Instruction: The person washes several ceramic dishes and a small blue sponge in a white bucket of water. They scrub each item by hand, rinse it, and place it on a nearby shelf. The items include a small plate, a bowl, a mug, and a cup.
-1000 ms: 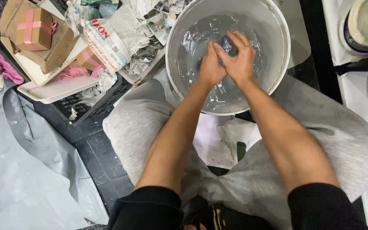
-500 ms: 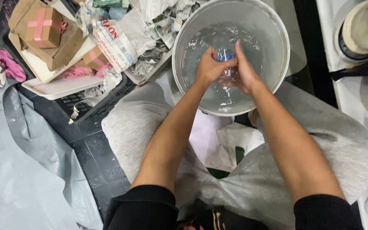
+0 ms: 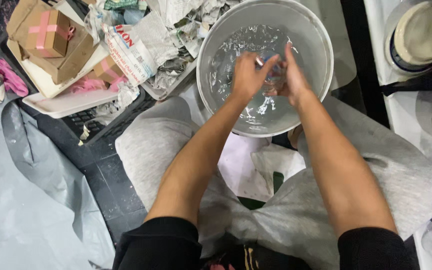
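Grey plastic sheet (image 3: 21, 200) and a tray (image 3: 61, 102) of taped boxes (image 3: 48, 32) lie left on the dark floor. The left hand (image 3: 246, 75) and right hand (image 3: 291, 80) close their fingers around a small clear glass (image 3: 272, 75) over the water-filled basin (image 3: 316, 40); washing seems underway, and turning it calls for a firm wet grip.

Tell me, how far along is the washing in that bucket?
Done: the grey bucket holds water, and both hands are in it. In hand: the left hand and right hand grip a small clear glass item between them over the splashing water, apparently mid-rinse. Left: it has not been set down; whether more items wait is not visible.
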